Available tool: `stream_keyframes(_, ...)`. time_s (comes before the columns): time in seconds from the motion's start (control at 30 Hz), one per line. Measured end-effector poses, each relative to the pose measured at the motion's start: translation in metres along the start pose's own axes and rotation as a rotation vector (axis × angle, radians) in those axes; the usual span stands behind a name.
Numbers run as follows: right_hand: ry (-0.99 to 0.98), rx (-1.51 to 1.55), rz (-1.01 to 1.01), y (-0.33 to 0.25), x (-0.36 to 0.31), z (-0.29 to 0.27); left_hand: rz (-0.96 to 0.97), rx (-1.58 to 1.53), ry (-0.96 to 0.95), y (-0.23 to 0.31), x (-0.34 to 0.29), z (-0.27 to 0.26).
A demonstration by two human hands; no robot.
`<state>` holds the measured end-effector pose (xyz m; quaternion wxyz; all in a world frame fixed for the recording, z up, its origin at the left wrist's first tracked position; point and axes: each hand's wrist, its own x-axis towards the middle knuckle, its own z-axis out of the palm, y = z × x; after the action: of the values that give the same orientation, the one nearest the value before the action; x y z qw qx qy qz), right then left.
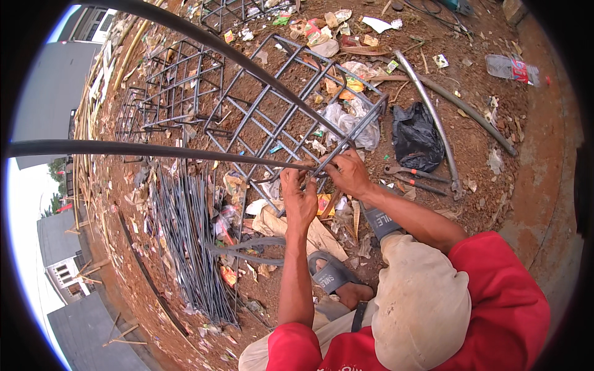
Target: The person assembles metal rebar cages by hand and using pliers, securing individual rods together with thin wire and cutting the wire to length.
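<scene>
A frame of dark steel rebar (266, 117), made of crossing bars tied into squares, lies in front of me. Two of its long bars, the upper rod (241, 59) and the lower rod (124, 148), stretch from the left toward my hands. My left hand (299, 196) is closed at the end of the lower rod, by the frame's near corner. Just right of it, my right hand (351, 174) grips the frame near the upper rod's end, fingers bent. Any thin wire between the fingers is too small to make out. Orange-handled pincers (421, 173) lie beside my right forearm.
More rebar cages (185, 86) stand at the far left. A bundle of steel rods (192, 247) lies left of my sandalled feet (334, 275). On the right are a black plastic bag (416, 137), a silver metal bar (433, 114) and a bottle (510, 68). Litter covers the soil.
</scene>
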<state>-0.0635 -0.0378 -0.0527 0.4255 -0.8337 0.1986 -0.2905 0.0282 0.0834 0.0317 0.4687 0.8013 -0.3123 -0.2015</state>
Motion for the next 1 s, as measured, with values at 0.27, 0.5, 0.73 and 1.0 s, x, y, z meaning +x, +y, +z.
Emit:
stream_keyframes(0.27,-0.378,0.093,0.467,-0.008,0.029,-0.026,0.068,-0.021,0.044,-0.007,0.000,0.000)
stream_keyframes(0.5,-0.405,0.704,0.744,-0.003,0.017,-0.019,0.105,-0.016,0.067,-0.016,0.002,0.009)
stream_keyframes(0.73,-0.197,0.729,0.703,-0.031,0.004,-0.008,0.054,-0.234,0.182,-0.039,-0.008,0.008)
stream_keyframes(1.0,-0.172,0.661,0.604,-0.044,-0.005,-0.015,0.052,-0.290,0.198,-0.024,-0.019,0.015)
